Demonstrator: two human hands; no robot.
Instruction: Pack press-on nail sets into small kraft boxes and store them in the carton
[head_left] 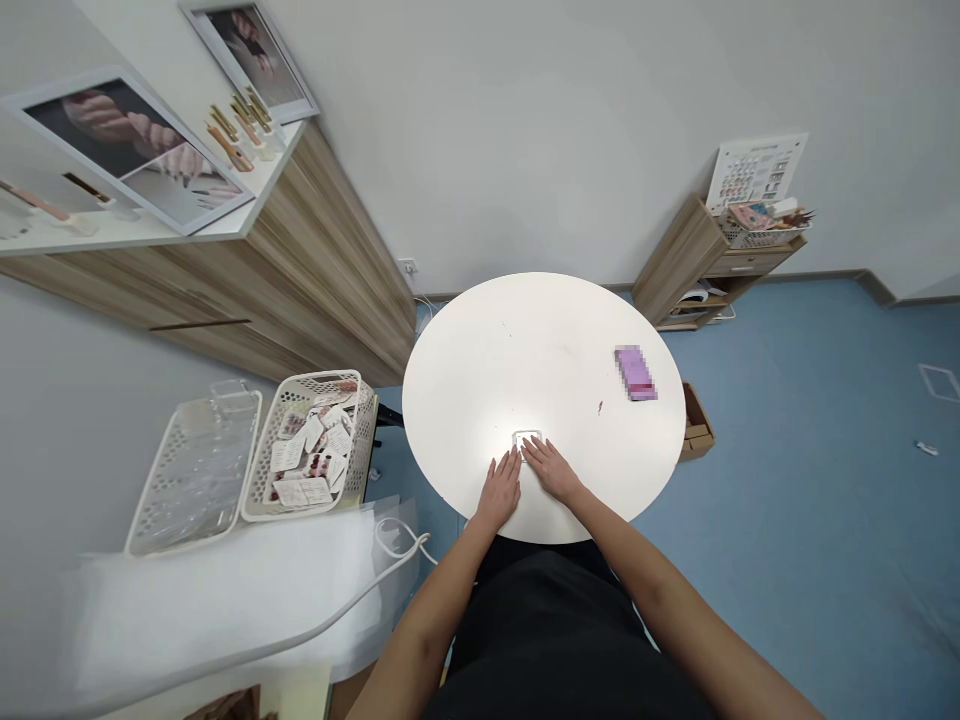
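My left hand and my right hand rest side by side near the front edge of a round white table. The fingers of both hands lie stretched out and flat. Their tips touch a small clear, flat packet lying on the tabletop. Neither hand is closed around it. A pink rectangular object lies on the right part of the table, well away from both hands. A tiny dark red speck sits between it and my right hand.
Left of the table stand two white plastic baskets, one holding several small cards and one holding clear items. A wooden cabinet runs along the left wall. A small wooden shelf unit stands at the back right, with a cardboard box beside the table.
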